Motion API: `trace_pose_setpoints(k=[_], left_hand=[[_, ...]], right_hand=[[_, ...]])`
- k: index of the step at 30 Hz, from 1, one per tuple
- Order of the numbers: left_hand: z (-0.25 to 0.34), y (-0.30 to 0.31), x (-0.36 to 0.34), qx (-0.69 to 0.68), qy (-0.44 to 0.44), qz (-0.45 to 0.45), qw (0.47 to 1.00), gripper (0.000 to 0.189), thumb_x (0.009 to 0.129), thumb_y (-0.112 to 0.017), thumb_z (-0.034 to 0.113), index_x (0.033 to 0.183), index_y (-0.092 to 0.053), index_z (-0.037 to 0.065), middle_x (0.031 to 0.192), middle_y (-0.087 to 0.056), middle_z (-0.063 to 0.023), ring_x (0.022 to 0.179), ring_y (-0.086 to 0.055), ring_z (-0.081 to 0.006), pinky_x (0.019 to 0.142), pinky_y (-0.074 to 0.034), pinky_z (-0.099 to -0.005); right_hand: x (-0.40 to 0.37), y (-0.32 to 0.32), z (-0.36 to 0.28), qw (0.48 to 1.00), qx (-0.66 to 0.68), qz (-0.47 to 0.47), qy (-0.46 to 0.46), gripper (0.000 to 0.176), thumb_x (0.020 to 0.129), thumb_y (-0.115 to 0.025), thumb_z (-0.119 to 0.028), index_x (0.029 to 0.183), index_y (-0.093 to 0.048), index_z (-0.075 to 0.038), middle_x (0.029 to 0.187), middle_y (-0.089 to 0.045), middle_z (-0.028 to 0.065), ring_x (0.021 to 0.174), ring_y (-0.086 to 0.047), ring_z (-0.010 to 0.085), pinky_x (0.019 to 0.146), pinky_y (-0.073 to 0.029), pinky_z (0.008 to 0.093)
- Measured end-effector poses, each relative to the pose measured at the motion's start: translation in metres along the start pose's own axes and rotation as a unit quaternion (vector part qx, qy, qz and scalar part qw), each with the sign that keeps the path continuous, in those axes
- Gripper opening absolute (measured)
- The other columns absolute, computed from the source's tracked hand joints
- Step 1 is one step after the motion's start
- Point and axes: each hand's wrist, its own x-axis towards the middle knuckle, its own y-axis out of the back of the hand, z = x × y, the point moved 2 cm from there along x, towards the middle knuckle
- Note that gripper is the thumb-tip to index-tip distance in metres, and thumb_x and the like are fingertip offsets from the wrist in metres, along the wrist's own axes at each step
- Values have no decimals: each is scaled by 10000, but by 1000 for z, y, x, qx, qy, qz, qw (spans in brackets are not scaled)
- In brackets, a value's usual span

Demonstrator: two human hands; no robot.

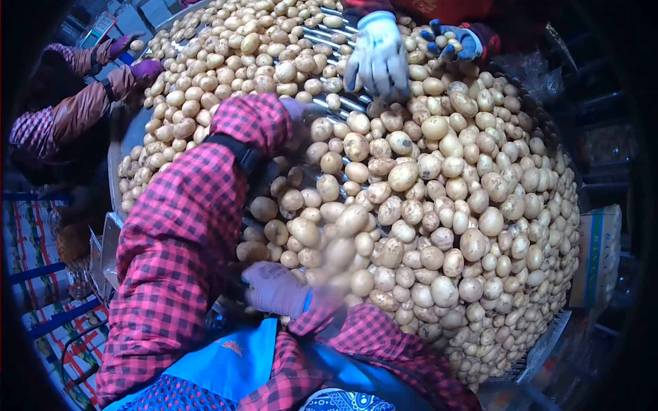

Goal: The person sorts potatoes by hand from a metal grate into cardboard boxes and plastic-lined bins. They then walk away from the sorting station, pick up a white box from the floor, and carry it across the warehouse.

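A deep heap of potatoes [418, 198] covers metal rollers [346, 103] that show through gaps near the top middle. My left hand [295, 113], in a purplish glove, reaches over the far part of the heap beside the rollers. It is smeared by motion and its fingers are hidden. Closer to my body, my right hand [277, 288] in a purple-grey glove is at the heap's near left edge, below several potatoes. Blur hides how its fingers lie. A few potatoes [336, 253] just above my right wrist look smeared, as if moving.
Across the heap, a co-worker's white-gloved hand [380, 58] rests over the rollers; their blue-gloved hand [452, 44] holds potatoes. Another person's purple-gloved hand [145, 70] touches the left edge. A carton [596, 257] stands at right, printed boxes [34, 240] at left.
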Motion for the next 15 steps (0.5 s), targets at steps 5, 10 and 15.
trace_pose_setpoints(k=[5,10,15], left_hand=[[-8,-20,-5,89,34,105,990,466,766,-697,115,1211,-643,241,964,-690,-126,882,-672,-293,781,-531,-397],[-29,-26,-12,27,64,247,967,173,785,-729,205,949,-721,152,912,-673,-142,826,-656,-329,755,-531,-413],[-70,-23,-88,-360,-78,265,891,319,938,-603,60,1256,-623,42,1205,-653,-13,1074,-598,-109,913,-500,-269]], right_hand=[[1,4,-4,962,219,-48,-157,418,918,-612,-403,1134,-626,-45,925,-660,179,796,-648,329,691,-534,395],[2,9,7,806,558,170,-100,487,957,-583,-407,1279,-558,-43,1118,-625,123,895,-632,212,674,-535,299],[6,6,16,720,672,152,-83,608,961,-558,-462,1393,-459,-46,1253,-579,148,966,-628,198,727,-534,281]])
